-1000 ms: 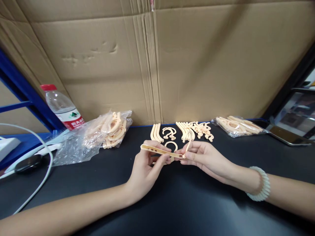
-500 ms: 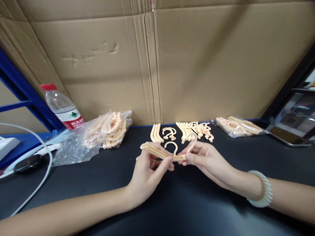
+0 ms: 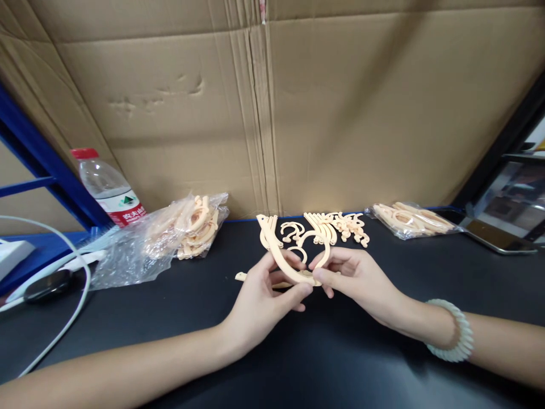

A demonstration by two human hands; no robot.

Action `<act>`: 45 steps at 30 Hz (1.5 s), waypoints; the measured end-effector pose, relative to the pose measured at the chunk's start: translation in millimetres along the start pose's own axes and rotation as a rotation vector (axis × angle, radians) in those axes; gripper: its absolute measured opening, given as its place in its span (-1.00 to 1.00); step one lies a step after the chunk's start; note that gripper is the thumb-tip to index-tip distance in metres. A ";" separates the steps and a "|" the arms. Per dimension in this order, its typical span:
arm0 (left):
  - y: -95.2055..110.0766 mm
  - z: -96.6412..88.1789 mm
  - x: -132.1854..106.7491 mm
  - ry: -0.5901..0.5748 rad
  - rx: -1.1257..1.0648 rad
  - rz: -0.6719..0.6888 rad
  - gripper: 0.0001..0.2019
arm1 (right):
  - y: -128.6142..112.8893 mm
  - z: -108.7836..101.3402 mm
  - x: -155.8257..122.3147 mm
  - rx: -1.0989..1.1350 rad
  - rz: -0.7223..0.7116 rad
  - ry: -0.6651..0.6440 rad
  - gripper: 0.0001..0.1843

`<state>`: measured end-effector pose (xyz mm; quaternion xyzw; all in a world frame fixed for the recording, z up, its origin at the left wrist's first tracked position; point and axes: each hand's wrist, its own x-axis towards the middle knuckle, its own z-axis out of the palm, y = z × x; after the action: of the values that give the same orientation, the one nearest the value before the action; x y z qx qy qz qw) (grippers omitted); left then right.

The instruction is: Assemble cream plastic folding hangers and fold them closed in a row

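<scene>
- Bar (image 3: 276, 250), curved, beige: gripped by left hand's (image 3: 261, 295) fingers, well right of bottle (image 3: 121, 199).
- Hook (image 3: 327, 250): pinched in right hand's (image 3: 361, 278) fingers, foot at bar's lower end; can't tell if seated.
- Plastic bag (image 3: 131, 258), beige parts inside: just right of bottle, on bench (image 3: 340, 352).
- Loose hooks (image 3: 347, 221): well right of bottle.

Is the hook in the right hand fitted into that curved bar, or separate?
Cannot tell: the right hand covers the lower end of the hook, close to the curved bar.
</scene>
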<state>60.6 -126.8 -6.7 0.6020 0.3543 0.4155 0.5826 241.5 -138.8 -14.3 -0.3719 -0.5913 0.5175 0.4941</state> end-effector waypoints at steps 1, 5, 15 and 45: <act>0.9 0.7 -0.6 -0.026 -0.003 -0.029 -0.71 | -0.4 -0.4 0.6 -0.002 -0.005 -0.007 -0.79; 4.9 1.2 -2.1 0.002 -0.073 -0.110 -0.80 | -4.9 -10.9 9.8 -0.055 -0.031 -0.004 -0.76; 3.1 -1.9 1.1 0.133 -0.330 -0.243 -0.81 | 9.6 -72.3 69.1 -1.283 -0.574 -0.187 -0.80; -8.2 -2.4 -0.1 0.065 -0.261 -0.117 -0.77 | -11.3 -34.0 -8.0 -0.131 -0.238 0.426 -0.73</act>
<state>58.8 -125.3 -15.0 0.4858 0.3505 0.4424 0.6674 277.1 -140.2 -5.6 -0.4316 -0.5455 0.3262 0.6401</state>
